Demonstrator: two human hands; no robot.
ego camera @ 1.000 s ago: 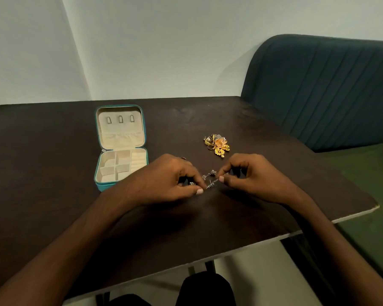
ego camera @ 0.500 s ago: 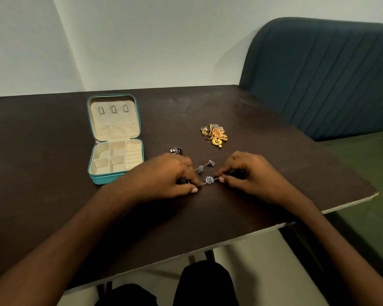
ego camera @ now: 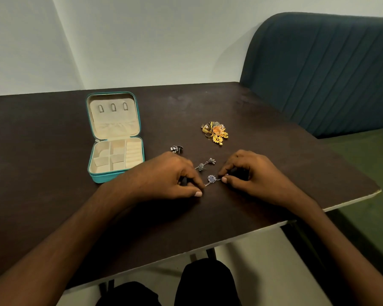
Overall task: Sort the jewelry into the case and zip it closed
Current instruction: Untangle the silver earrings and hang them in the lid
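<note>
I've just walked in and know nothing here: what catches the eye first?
Two hands meet at the table's middle, the left hand and right hand pinching a thin silver chain between them. Beyond them lies a gold jewelry heap; to the left, an open teal case shows bare cream compartments.

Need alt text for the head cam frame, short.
Two bare hands, left hand and right hand, pinch a thin silver chain with a blue flower charm on a dark brown table. An open teal zip jewelry case lies left; gold jewelry pile behind.
</note>
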